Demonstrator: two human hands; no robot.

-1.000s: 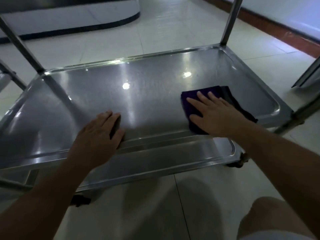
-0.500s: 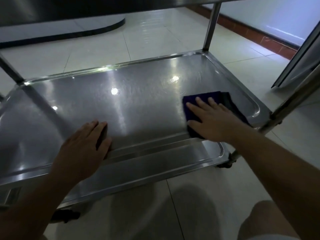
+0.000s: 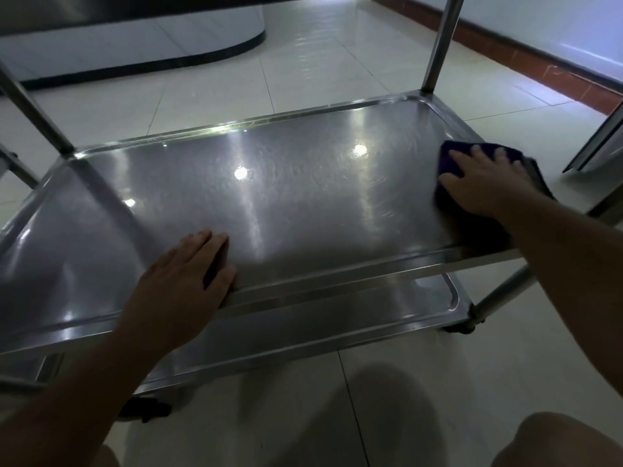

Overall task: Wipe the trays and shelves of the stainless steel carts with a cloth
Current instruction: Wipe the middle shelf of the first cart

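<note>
Now right hand (image 3: 485, 183) flat on cloth (image 3: 451, 156) by shelf (image 3: 303, 203) edge; left hand (image 3: 182, 281) flat, near rim.

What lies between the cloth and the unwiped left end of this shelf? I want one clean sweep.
Nothing visible on the shelf itself; the left hand rests only on its near rim. The right hand presses the cloth at the right end.

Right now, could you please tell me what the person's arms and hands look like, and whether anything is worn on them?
Both forearms are bare, with no sleeves in view. The left hand and right hand carry no gloves, rings, watch or bands.
</note>
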